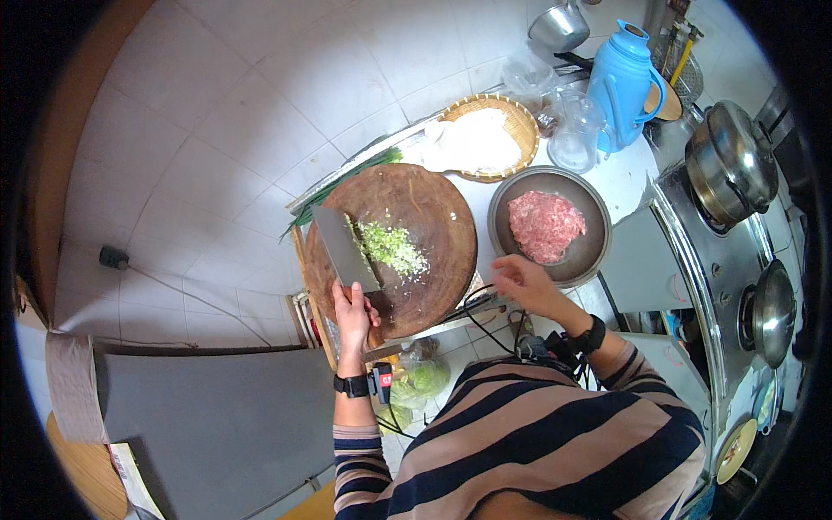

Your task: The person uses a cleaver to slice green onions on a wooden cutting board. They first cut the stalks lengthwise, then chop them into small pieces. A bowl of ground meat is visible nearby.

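My left hand (353, 316) is closed around the handle of a cleaver (344, 250), whose wide blade rests over the left part of a round wooden chopping block (435, 195). Chopped green and white scallion (392, 247) lies in a small heap just right of the blade, with scattered bits around it. My right hand (518, 279), slightly blurred, has its fingers loosely bent at the near edge of a grey metal bowl (601, 247). Nothing shows in it. Minced raw meat (546, 226) lies in one lump inside that bowl.
Long green scallion leaves (338, 185) lie behind the block, along the tiled wall. Farther back are a woven basket (530, 130) with something white, clear plastic containers (575, 130) and a blue jug (624, 84). A lidded pot (731, 162) and a wok (773, 315) stand at the right.
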A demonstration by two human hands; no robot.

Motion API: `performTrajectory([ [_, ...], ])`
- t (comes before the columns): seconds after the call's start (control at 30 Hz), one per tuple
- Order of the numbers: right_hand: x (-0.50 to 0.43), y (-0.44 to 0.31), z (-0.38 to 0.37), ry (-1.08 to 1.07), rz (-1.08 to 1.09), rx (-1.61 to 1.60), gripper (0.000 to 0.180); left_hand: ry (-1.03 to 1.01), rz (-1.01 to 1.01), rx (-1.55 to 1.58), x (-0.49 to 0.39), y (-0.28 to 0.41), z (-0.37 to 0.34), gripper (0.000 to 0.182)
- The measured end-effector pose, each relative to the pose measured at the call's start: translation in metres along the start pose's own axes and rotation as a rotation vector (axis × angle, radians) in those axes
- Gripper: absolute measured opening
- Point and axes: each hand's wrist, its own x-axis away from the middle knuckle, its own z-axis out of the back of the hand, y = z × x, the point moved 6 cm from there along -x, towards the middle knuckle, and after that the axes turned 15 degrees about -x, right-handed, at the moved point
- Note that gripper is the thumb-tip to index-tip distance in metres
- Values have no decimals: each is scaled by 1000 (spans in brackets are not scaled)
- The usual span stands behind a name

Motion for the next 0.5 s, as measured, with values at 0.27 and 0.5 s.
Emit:
performTrajectory([
  [0.27, 30, -18, 79, 341, 97, -210, 24, -61, -105, -278, -16, -2, -1, 49],
  [0.5, 54, -23, 110, 486, 119, -274, 21, -96, -147, -343, -15, 6, -11, 47],
])
